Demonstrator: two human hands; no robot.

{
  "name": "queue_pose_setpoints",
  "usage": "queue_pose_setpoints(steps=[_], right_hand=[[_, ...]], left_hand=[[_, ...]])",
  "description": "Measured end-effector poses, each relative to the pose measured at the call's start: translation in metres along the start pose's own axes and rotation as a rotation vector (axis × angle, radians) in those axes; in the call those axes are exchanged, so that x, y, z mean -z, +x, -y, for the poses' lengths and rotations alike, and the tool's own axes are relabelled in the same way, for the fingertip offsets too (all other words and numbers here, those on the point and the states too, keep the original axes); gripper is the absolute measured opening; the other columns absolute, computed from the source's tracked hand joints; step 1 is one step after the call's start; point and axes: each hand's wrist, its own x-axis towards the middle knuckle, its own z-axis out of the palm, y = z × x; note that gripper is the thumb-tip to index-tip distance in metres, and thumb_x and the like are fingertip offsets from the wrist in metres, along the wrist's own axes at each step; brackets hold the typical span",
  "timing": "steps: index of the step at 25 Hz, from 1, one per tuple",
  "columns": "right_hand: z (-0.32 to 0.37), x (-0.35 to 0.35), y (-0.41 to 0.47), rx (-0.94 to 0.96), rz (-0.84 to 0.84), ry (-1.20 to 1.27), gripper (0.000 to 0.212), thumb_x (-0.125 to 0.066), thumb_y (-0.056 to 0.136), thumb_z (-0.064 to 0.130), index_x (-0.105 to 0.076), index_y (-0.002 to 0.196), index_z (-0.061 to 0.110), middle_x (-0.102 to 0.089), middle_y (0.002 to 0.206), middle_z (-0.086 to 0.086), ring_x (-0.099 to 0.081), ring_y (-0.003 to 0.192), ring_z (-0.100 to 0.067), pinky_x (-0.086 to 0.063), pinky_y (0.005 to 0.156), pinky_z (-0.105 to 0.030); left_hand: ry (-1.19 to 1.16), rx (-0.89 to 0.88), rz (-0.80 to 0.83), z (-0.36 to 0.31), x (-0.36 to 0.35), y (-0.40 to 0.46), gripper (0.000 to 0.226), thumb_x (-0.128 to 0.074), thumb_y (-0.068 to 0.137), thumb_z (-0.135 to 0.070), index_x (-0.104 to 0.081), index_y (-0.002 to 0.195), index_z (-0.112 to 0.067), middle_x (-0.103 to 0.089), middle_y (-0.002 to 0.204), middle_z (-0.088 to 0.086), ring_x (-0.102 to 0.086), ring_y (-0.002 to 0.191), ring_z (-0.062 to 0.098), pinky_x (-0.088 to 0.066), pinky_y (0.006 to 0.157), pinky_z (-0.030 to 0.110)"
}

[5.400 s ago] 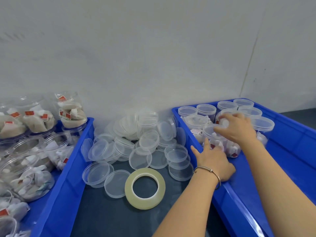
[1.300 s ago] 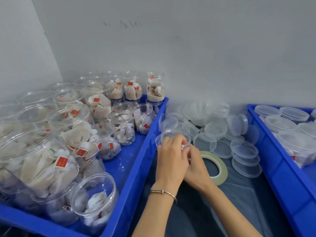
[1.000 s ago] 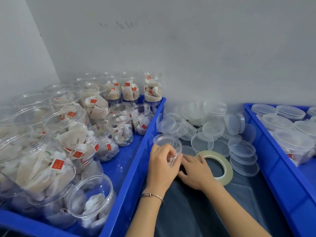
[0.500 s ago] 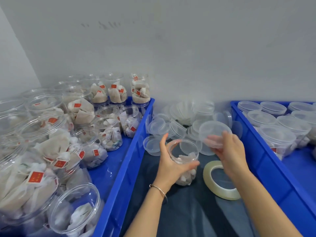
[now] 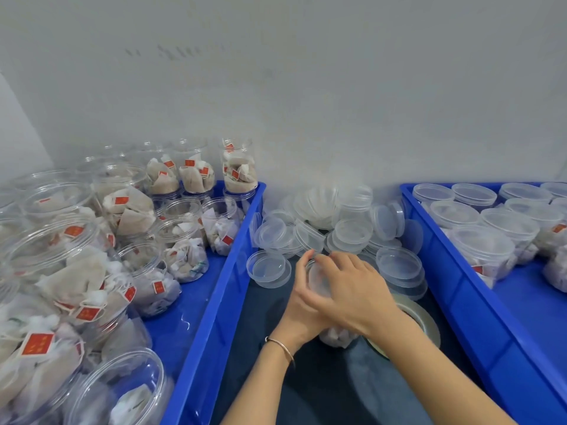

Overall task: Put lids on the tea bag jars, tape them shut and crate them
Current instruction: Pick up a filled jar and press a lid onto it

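Small packing station, workshop-type. Blue crates [image 5: 221,280] of tea bag jars [image 5: 184,253], loose lid pile [image 5: 337,222]. Bare white wall [image 5: 306,87].

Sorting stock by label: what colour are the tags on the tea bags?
Red, seen in the head view on the tags in the open jars.

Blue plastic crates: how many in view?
2. The blue plastic crate on the left holds open tea bag jars; the blue plastic crate on the right holds lidded jars. Both run past the frame edges.
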Motion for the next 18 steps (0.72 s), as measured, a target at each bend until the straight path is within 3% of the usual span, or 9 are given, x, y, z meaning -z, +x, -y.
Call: queue_pose_setpoints(steps=[2, 4, 6, 7, 9, 12, 14, 16, 18], right_hand=[[0.001, -0.004, -0.003, 0.040, -0.056, -0.095, 0.055, -0.035, 0.090, 0.058, -0.048, 0.134, 0.029, -0.053, 0.128, 0.005, -0.045, 0.123, -0.015, -0.034, 0.100, -0.028], [-0.008, 0.002, -0.001, 0.173, -0.058, -0.006, 0.048, -0.044, 0.089, 0.052, -0.052, 0.132, 0.033, -0.052, 0.131, 0.010, -0.045, 0.123, -0.010, -0.033, 0.097, -0.021], [-0.017, 0.013, 0.003, 0.319, 0.057, 0.151, 0.041, -0.058, 0.085, 0.043, -0.060, 0.125, 0.037, -0.053, 0.131, 0.016, -0.048, 0.119, -0.003, -0.034, 0.087, -0.014], [-0.021, 0.019, 0.004, 0.366, 0.117, 0.217, 0.038, -0.063, 0.083, 0.038, -0.063, 0.121, 0.038, -0.053, 0.130, 0.018, -0.048, 0.117, -0.001, -0.034, 0.085, -0.013], [-0.025, 0.021, 0.000, 0.413, 0.117, 0.219, 0.033, -0.067, 0.079, 0.036, -0.069, 0.112, 0.037, -0.058, 0.125, 0.016, -0.053, 0.113, -0.003, -0.041, 0.085, -0.018], [-0.004, -0.007, -0.015, 0.196, -0.179, -0.027, 0.027, -0.074, 0.070, 0.040, -0.074, 0.093, 0.025, -0.069, 0.100, 0.001, -0.065, 0.092, -0.025, -0.052, 0.068, -0.034], [0.019, -0.015, -0.013, -0.080, -0.179, -0.169, 0.030, -0.073, 0.069, 0.041, -0.073, 0.087, 0.017, -0.066, 0.084, -0.007, -0.062, 0.076, -0.032, -0.046, 0.058, -0.035], [0.025, -0.004, -0.007, -0.162, -0.066, -0.223, 0.048, -0.059, 0.078, 0.049, -0.064, 0.114, 0.018, -0.062, 0.099, -0.013, -0.057, 0.087, -0.034, -0.044, 0.065, -0.037], [0.001, 0.003, 0.002, 0.054, 0.170, -0.080, 0.062, -0.040, 0.084, 0.056, -0.029, 0.142, 0.039, -0.039, 0.138, -0.009, -0.037, 0.121, -0.031, -0.042, 0.086, -0.043]], left_hand=[[0.054, -0.026, 0.058, 0.005, -0.001, 0.004, 0.093, -0.081, 0.068, 0.002, -0.029, 0.124, -0.052, -0.046, 0.119, -0.029, -0.047, 0.105, -0.024, -0.041, 0.092, 0.005], [0.010, -0.064, 0.139, 0.005, -0.004, 0.004, 0.076, -0.077, 0.074, -0.011, -0.031, 0.128, -0.039, -0.049, 0.121, -0.024, -0.051, 0.107, -0.017, -0.036, 0.110, 0.023], [-0.018, -0.056, 0.212, -0.003, 0.004, 0.004, 0.102, -0.080, 0.056, -0.028, -0.022, 0.139, -0.026, -0.048, 0.127, -0.018, -0.051, 0.116, -0.010, -0.034, 0.111, 0.025], [-0.020, -0.065, 0.254, -0.002, 0.006, 0.008, 0.115, -0.083, 0.052, -0.026, -0.015, 0.144, -0.023, -0.046, 0.130, -0.015, -0.049, 0.119, -0.008, -0.037, 0.109, 0.023], [-0.060, -0.034, 0.324, -0.003, 0.010, 0.009, 0.119, -0.086, 0.060, -0.003, -0.010, 0.148, -0.020, -0.045, 0.134, -0.013, -0.050, 0.121, -0.006, -0.040, 0.105, 0.020], [-0.033, -0.094, 0.151, 0.003, -0.001, 0.000, 0.082, -0.064, 0.085, 0.009, -0.022, 0.146, -0.025, -0.050, 0.126, -0.018, -0.054, 0.110, -0.013, -0.044, 0.093, 0.011], [0.211, -0.217, -0.041, 0.004, -0.012, -0.007, 0.069, -0.058, 0.090, 0.006, -0.032, 0.137, -0.038, -0.052, 0.119, -0.026, -0.049, 0.106, -0.024, -0.043, 0.091, 0.008], [0.105, -0.235, -0.101, -0.003, -0.008, -0.008, 0.040, -0.038, 0.102, -0.010, -0.051, 0.129, -0.038, -0.067, 0.112, -0.018, -0.058, 0.107, -0.010, -0.047, 0.090, 0.016], [-0.131, -0.161, -0.060, -0.012, 0.001, -0.004, 0.040, -0.026, 0.105, -0.028, -0.061, 0.125, -0.034, -0.071, 0.111, -0.007, -0.065, 0.106, 0.006, -0.053, 0.084, 0.024]])
